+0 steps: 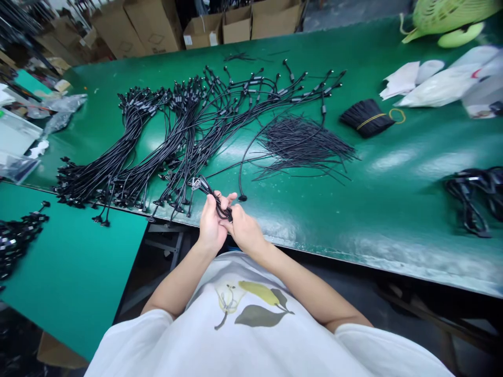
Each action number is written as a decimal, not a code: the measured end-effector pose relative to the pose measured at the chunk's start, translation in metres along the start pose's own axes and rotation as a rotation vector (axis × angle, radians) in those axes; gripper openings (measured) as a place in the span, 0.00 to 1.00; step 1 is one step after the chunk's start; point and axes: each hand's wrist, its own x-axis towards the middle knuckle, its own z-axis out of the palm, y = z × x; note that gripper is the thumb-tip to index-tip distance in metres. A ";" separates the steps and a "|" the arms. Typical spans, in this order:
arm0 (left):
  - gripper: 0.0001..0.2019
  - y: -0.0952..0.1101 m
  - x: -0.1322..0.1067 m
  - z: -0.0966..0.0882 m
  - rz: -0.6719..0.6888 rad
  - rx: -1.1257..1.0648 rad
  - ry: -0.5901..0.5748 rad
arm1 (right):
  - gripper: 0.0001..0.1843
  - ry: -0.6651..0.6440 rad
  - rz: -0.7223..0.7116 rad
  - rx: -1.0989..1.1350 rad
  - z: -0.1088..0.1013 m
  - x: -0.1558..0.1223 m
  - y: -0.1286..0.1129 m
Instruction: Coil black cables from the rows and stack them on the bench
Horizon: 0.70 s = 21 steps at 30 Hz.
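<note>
Close to the table's front edge, my left hand (212,224) is closed around a folded black cable (220,205). A connector with a metal face pokes out past the fingers at its upper left end. My right hand (244,229) meets the left at the cable's lower end, its fingers pinched on it; the fingertips partly hide what they grip. Just beyond the hands lie long bundles of black cables (157,152) with plugs at both ends. To their right is a loose heap of thin black ties (302,141), with a single cable beside it.
A black tie bundle (365,118) is bound with a yellow band. Coiled black cables (469,196) lie at far right, below white bags (444,86) and a green basket (451,15). Cardboard boxes (204,31) stand behind the green table (353,209). More connectors (18,241) lie left.
</note>
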 end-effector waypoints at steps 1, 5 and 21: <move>0.12 -0.002 -0.001 0.001 -0.018 0.011 0.006 | 0.18 0.006 0.016 0.002 0.001 -0.001 0.001; 0.13 -0.003 -0.002 0.001 -0.069 0.070 -0.015 | 0.19 -0.089 0.070 0.040 -0.010 -0.004 0.012; 0.26 -0.068 -0.031 -0.012 -0.517 0.633 -0.464 | 0.16 0.149 0.473 1.576 -0.066 -0.001 0.045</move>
